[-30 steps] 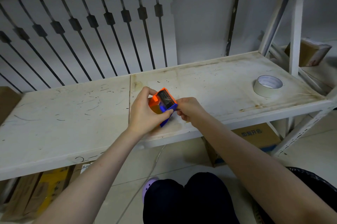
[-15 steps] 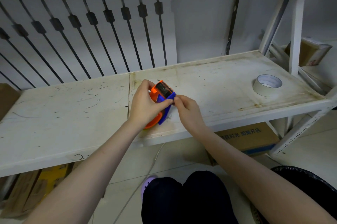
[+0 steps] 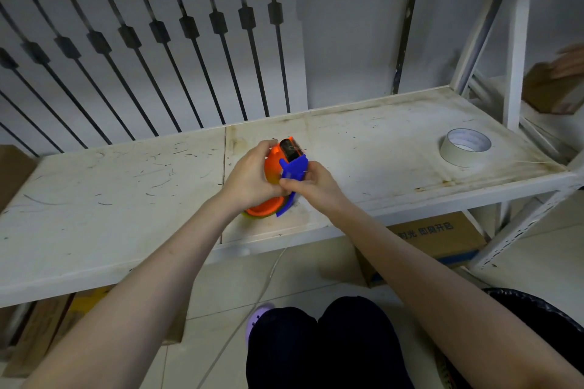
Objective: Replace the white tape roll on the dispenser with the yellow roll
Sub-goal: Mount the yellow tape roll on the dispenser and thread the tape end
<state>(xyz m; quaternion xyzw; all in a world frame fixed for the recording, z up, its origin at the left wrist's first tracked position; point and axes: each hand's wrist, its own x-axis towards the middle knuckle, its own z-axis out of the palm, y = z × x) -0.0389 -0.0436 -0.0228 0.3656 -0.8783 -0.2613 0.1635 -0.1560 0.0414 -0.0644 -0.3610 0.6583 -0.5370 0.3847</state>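
Left hand gripped the orange tape dispenser over the shelf; right hand pinched its blue flap. White tape roll lay far right of the dispenser, well apart.

Dim even indoor light, soft shadows, wide-angle edge distortion

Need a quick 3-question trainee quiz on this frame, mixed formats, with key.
1. True or false: the white tape roll lies flat on the shelf, apart from both hands.
2. Which hand wraps the orange body of the dispenser? A) left hand B) right hand C) neither
3. Fill in: the right hand pinches the dispenser's ____ coloured part.

Key: 1 true; 2 A; 3 blue.
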